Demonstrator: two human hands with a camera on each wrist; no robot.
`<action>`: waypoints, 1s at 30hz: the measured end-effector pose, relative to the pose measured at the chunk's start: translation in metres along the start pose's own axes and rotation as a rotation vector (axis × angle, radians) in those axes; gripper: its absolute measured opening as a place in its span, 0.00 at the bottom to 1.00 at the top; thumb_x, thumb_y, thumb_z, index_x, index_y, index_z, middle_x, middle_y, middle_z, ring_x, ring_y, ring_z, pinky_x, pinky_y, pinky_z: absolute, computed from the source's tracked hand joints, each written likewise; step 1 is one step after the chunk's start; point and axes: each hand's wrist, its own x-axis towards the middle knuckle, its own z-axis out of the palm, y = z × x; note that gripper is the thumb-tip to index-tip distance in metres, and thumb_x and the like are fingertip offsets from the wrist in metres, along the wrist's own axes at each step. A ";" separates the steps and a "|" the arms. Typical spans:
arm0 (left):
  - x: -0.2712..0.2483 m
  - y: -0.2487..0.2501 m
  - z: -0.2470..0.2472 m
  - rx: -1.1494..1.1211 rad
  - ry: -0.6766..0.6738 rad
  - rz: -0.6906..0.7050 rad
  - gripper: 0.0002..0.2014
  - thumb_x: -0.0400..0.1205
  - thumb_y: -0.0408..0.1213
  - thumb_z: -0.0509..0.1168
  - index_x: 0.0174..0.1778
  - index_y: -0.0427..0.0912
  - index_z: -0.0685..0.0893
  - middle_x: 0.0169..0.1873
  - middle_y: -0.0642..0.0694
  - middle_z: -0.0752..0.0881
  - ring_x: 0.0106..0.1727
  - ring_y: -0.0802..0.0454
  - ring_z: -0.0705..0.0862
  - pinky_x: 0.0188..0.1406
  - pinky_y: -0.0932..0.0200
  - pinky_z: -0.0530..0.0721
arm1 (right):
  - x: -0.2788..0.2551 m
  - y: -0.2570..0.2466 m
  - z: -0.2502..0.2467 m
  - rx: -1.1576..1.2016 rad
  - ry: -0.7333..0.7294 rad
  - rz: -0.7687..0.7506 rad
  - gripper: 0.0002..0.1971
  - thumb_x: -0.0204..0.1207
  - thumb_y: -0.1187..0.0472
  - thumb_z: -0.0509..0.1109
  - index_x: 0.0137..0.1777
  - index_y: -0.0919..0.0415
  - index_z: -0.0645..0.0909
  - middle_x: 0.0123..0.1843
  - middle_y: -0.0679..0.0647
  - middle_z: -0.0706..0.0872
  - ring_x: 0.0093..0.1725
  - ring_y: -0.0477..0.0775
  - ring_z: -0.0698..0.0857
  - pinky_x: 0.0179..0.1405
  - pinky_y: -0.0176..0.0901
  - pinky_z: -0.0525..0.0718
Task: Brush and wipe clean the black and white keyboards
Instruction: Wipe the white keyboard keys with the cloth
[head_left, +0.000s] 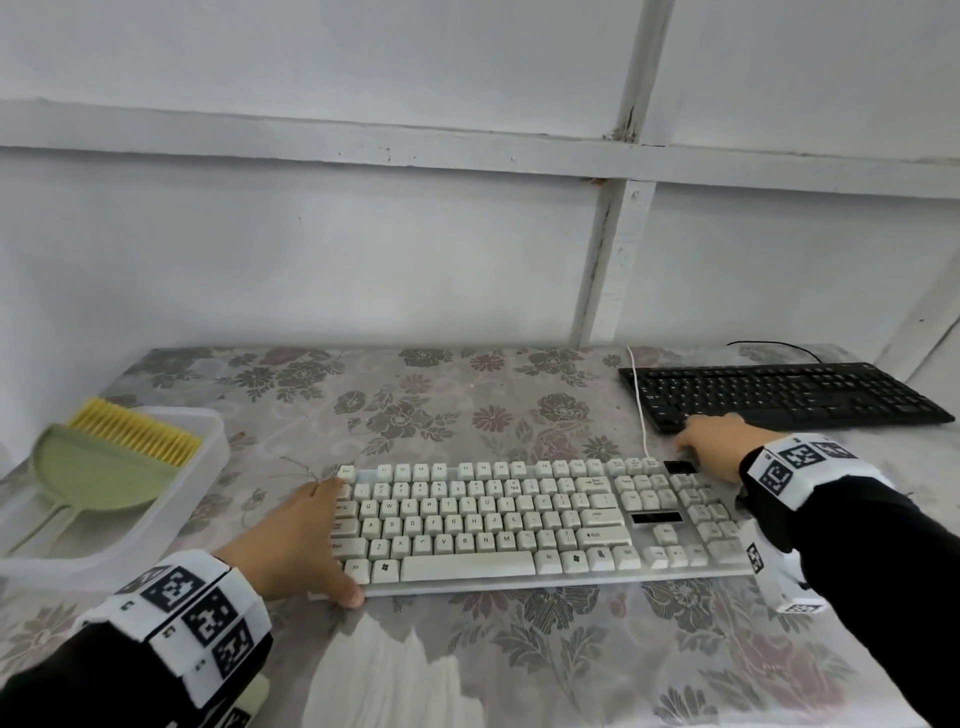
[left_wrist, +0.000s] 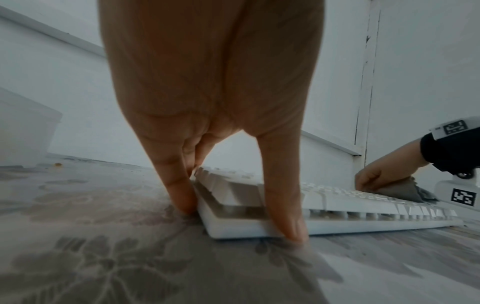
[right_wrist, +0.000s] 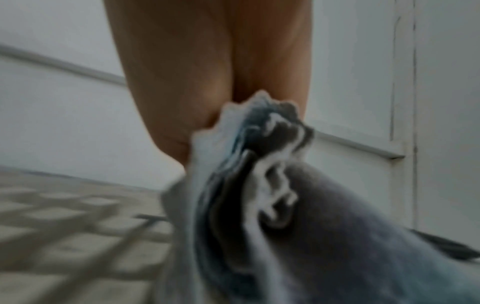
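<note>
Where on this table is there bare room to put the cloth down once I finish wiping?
Widest free patch: the cloth-covered table between the wall, the white keyboard and the black keyboard. Another strip runs along the near edge, in front of the white keyboard. Crowded: the left side, where the tray holds the brush, and the right, around the right hand.

A clear plastic tray (head_left: 210, 441) is set left of the grip, on a floral tablecloth (head_left: 467, 665).
</note>
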 end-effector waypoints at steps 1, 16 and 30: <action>0.001 -0.001 0.001 -0.008 0.002 -0.001 0.53 0.60 0.48 0.81 0.77 0.42 0.57 0.71 0.47 0.67 0.70 0.53 0.69 0.67 0.64 0.67 | -0.004 0.004 -0.001 -0.041 -0.038 0.052 0.16 0.79 0.69 0.61 0.65 0.57 0.78 0.66 0.54 0.74 0.69 0.63 0.74 0.64 0.48 0.71; 0.006 -0.016 0.012 -0.086 -0.047 -0.017 0.69 0.48 0.63 0.74 0.81 0.43 0.46 0.75 0.47 0.62 0.74 0.50 0.64 0.75 0.52 0.67 | -0.049 -0.215 -0.086 0.553 0.367 -0.604 0.12 0.83 0.57 0.59 0.57 0.60 0.82 0.59 0.54 0.77 0.58 0.55 0.75 0.66 0.52 0.75; 0.023 -0.036 0.015 -0.304 -0.091 0.077 0.70 0.46 0.54 0.82 0.81 0.49 0.48 0.73 0.54 0.67 0.73 0.55 0.67 0.77 0.53 0.64 | -0.056 -0.269 -0.085 0.270 0.370 -0.574 0.17 0.80 0.73 0.56 0.66 0.65 0.77 0.69 0.62 0.68 0.68 0.74 0.66 0.66 0.63 0.73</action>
